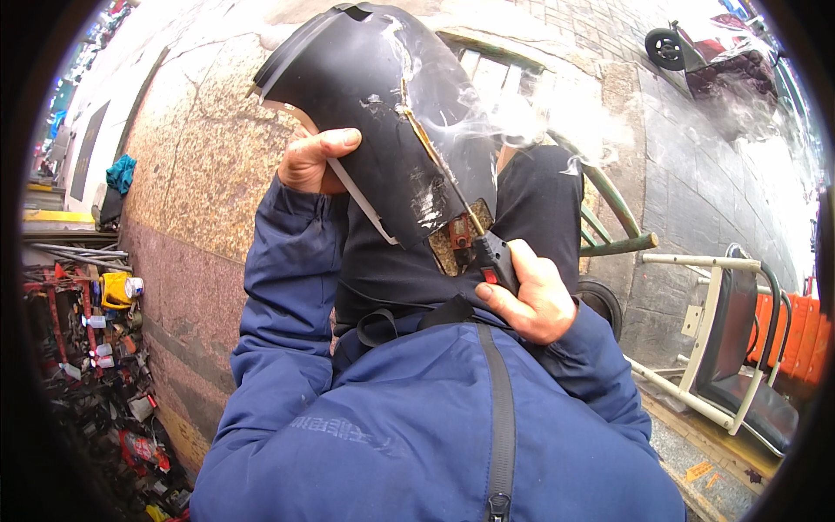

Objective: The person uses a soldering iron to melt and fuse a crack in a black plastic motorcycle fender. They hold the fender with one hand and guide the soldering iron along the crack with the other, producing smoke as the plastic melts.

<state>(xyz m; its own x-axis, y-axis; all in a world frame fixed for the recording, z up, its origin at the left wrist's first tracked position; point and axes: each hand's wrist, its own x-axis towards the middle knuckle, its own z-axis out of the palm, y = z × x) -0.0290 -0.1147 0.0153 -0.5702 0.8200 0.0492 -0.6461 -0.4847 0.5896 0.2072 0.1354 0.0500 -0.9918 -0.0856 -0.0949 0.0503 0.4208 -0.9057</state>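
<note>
A curved black plastic panel rests across my lap. It has a scuffed, whitish and brown seam running down its face. My left hand grips the panel's left edge, thumb on top and fingers hidden underneath. In my right hand is a soldering iron with a black handle and a red switch. Its long metal shaft points up and away along the seam, and the tip lies at or very near the plastic. Smoke drifts off to the right from the panel.
A wooden stool or chair frame stands beyond my right knee. At the right, a metal-framed chair with a black seat sits beside an orange barrier. A covered wheeled vehicle is far right. Tools and parts crowd the left.
</note>
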